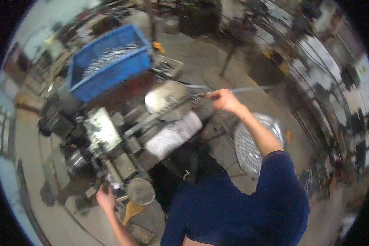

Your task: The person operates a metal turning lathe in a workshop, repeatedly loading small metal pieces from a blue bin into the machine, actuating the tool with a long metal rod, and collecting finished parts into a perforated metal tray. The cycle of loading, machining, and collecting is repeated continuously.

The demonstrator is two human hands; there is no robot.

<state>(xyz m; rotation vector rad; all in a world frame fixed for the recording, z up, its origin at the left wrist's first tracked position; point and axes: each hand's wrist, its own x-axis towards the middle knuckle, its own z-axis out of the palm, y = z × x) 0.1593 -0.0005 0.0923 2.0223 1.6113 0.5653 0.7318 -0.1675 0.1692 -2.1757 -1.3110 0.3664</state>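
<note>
My right hand (228, 101) reaches out over the far right end of a small machine (104, 129). Its fingers are pinched together at the end of a long thin bar (164, 112); blur hides what exactly they grip. Under the bar sits a pale round disc (162, 98), and a whitish cloth or sheet (174, 135) lies in front. At the lower left, my left hand (106, 199) is curled at the machine's near end, by a short pale handle (122, 198) beside a grey round wheel (141, 191). What its fingers close on is hidden.
A blue crate (110, 61) of small shiny metal parts stands behind the machine, with a shallow tray (167, 67) beside it. A brush with tan bristles (132, 211) lies near the wheel. Right of me is a round perforated metal stool seat (256, 143).
</note>
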